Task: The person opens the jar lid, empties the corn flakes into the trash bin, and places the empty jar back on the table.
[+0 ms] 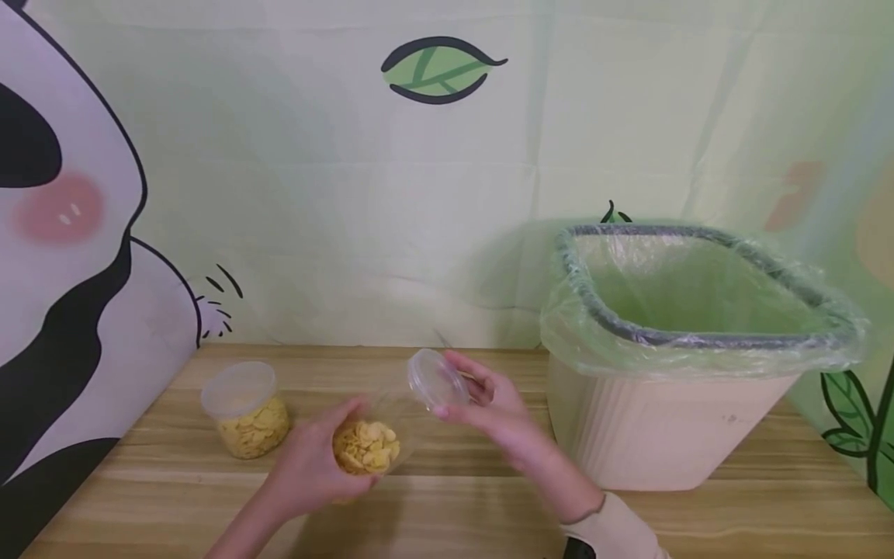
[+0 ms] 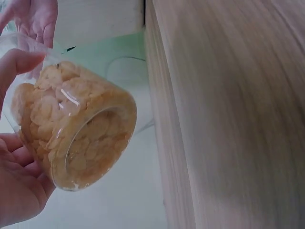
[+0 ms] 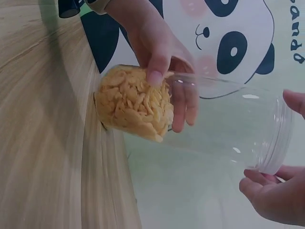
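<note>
My left hand (image 1: 307,470) grips a clear, tall jar (image 3: 219,119) around its lower part, fingers and thumb on opposite sides. Yellow flakes (image 1: 366,448), which look like cornflakes, fill the jar's bottom end. The jar tilts, its mouth toward my right hand (image 1: 499,407). That hand pinches the clear round lid (image 1: 434,378) by its rim, at the jar's mouth. The lid (image 3: 276,136) appears to be on the jar in the right wrist view; whether it is loose I cannot tell. From the left wrist view, the jar's base (image 2: 100,143) shows, flakes against it.
Left of my hands, a second clear jar (image 1: 240,392) with yellow flakes stands on the wooden table (image 1: 475,497). At the right is a light-coloured bin (image 1: 649,435) lined with a clear plastic bag (image 1: 587,341). A printed panda backdrop (image 1: 314,194) hangs behind.
</note>
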`<action>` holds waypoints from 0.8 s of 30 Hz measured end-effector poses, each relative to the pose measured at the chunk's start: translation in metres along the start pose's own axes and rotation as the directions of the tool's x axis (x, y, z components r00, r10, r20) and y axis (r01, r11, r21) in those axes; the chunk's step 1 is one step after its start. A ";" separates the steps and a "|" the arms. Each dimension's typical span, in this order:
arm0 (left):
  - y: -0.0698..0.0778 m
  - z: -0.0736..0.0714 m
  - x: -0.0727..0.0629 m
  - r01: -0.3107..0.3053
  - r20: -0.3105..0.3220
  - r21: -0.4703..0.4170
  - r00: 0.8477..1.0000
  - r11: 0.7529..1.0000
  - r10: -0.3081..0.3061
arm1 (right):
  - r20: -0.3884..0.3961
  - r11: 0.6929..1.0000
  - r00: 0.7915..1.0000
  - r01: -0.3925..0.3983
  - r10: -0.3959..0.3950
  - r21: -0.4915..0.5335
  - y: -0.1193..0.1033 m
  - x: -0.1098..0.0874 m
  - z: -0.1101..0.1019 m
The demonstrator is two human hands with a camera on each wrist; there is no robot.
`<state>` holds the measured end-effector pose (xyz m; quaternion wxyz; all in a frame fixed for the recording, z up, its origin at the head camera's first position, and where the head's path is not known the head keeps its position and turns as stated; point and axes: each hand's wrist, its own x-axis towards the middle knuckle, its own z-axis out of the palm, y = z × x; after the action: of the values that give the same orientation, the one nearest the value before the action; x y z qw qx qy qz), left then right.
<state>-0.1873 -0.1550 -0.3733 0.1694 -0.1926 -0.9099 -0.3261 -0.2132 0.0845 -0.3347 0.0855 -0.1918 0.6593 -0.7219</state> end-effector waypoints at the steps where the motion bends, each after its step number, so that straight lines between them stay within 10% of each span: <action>1: 0.000 0.000 0.000 0.000 0.013 -0.020 1.000 1.000 0.000 | 0.024 1.000 1.000 0.007 -0.007 0.007 -0.001 0.000 -0.001; 13: -0.002 -0.002 -0.002 0.005 0.089 -0.122 0.996 0.993 0.006 | 0.141 0.997 0.989 0.037 -0.045 0.061 0.000 0.001 -0.009; 24: 0.003 -0.002 0.001 0.099 0.046 -0.071 0.994 0.993 -0.096 | -0.040 0.994 0.998 -0.039 0.044 0.101 0.004 0.000 0.001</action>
<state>-0.1867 -0.1539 -0.3703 0.1268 -0.1611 -0.9090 -0.3629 -0.2133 0.0829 -0.3381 0.0959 -0.1582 0.6279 -0.7560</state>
